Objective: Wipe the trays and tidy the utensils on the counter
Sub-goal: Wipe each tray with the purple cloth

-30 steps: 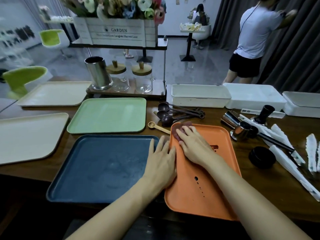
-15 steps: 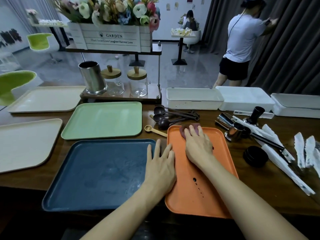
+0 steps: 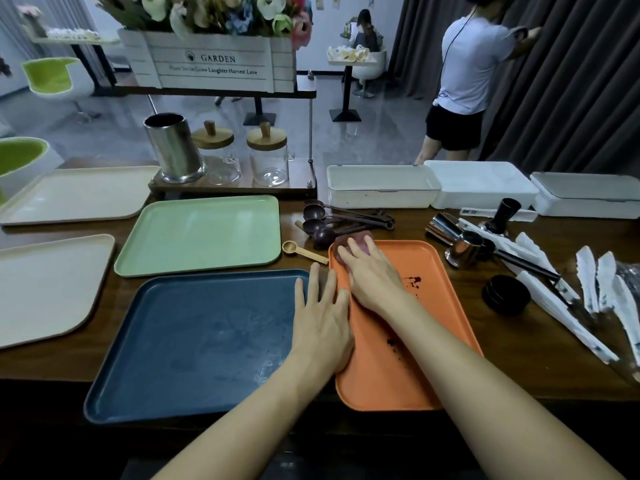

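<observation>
An orange tray (image 3: 436, 306) lies on the wooden counter in front of me, with dark stains near its middle and lower part. My right hand (image 3: 372, 277) presses a purplish cloth (image 3: 349, 239) flat against the tray's far left corner, fingers straight. Flat across the seam between the orange tray and the dark blue tray (image 3: 194, 341) lies my left hand (image 3: 320, 320), fingers spread. Behind them sit a green tray (image 3: 201, 233) and two cream trays (image 3: 48, 289). Dark measuring spoons (image 3: 332, 220) and a small wooden spoon (image 3: 301, 251) lie just beyond the orange tray.
Right of the orange tray are steel cups (image 3: 462, 247), a black tamper (image 3: 504, 214), a black round lid (image 3: 505, 294) and white wrapped utensils (image 3: 568, 306). White boxes (image 3: 381, 187) line the back. A steel canister (image 3: 173, 147) and glass jars stand on a rack. A person (image 3: 467, 74) stands beyond.
My right hand slid the cloth back and forth along the orange tray's far edge and is now at the left corner. My left hand stayed put.
</observation>
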Action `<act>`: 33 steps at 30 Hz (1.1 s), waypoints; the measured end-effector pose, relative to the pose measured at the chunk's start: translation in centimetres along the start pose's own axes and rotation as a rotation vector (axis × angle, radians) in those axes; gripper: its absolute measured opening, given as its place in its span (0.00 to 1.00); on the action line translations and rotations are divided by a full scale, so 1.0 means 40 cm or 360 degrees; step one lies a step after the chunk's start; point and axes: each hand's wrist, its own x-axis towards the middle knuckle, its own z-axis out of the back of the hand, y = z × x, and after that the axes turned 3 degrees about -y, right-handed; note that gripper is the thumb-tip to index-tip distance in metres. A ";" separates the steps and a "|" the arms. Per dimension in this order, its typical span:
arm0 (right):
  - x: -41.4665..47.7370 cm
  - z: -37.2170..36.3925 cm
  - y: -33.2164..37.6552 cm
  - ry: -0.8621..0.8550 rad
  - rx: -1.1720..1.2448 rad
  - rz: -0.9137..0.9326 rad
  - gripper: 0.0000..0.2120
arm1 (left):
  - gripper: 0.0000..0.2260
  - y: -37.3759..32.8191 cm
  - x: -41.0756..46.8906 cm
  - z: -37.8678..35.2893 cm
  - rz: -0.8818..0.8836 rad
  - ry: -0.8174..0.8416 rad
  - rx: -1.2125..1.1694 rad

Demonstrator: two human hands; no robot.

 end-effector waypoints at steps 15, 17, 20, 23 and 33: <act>-0.150 0.034 -0.153 -0.0101 -0.0003 -0.0431 0.26 | 0.18 -0.023 -0.001 0.007 0.0100 0.0093 -0.0023; -0.229 0.039 -0.143 -0.0040 0.0104 -0.0360 0.27 | 0.18 -0.022 0.002 -0.001 0.0109 0.0071 -0.0068; -0.326 0.036 -0.107 0.0041 0.0180 -0.0090 0.28 | 0.18 -0.019 0.003 -0.013 0.0110 0.0036 -0.0093; -0.344 0.022 -0.101 0.0080 0.0085 0.0021 0.28 | 0.17 -0.016 0.003 -0.016 0.0072 0.0019 -0.0099; -0.084 0.029 -0.240 0.0042 -0.0069 -0.0192 0.28 | 0.31 -0.014 0.000 0.000 0.0079 -0.0001 -0.0233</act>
